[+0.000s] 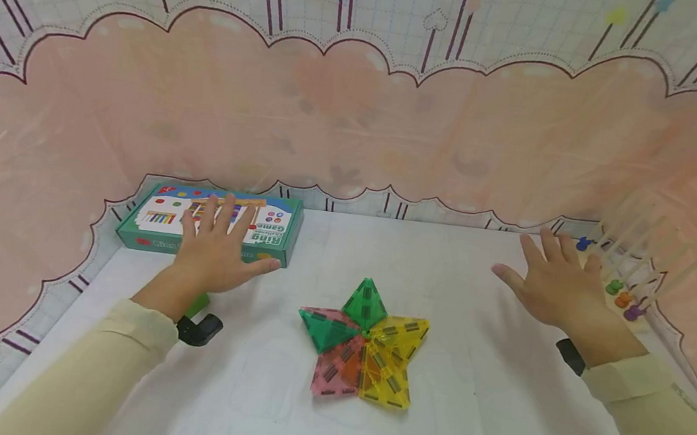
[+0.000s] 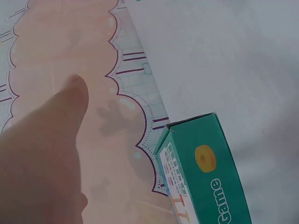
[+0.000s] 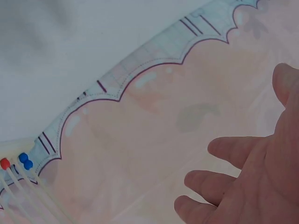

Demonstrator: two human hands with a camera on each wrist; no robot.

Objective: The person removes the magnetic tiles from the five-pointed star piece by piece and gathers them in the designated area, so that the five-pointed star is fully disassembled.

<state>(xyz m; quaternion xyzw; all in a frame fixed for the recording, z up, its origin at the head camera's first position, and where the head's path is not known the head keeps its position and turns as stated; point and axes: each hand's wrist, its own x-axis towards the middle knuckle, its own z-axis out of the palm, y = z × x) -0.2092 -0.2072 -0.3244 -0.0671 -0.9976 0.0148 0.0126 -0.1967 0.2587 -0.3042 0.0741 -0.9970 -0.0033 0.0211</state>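
- two hands, both raised with fingers spread and thumbs out, both released and grasping nothing.
- the left hand [image 1: 210, 251] appears in front of one green "ring challenge game" box [image 1: 153, 241]; from the wrist view, thumb and box stand apart.
- the right hand [image 1: 552, 286] is near one pale peg rack [image 1: 640, 326] at the table's right edge; its posts are too faint to count.
- four small coloured pieces [image 1: 623, 300] show there in the head view: one blue, one green, one orange, one purple.
- one five-pointed star of translucent tiles [image 1: 395, 339] lies flat mid-table, between the hands and nearer the person, untouched: two points green, one pink, two yellow.
- one green object [image 1: 198, 305], mostly hidden, shows behind the left wrist.
- two black wrist devices [image 1: 199, 330], one per wrist.
- one white tabletop [image 1: 446, 273].
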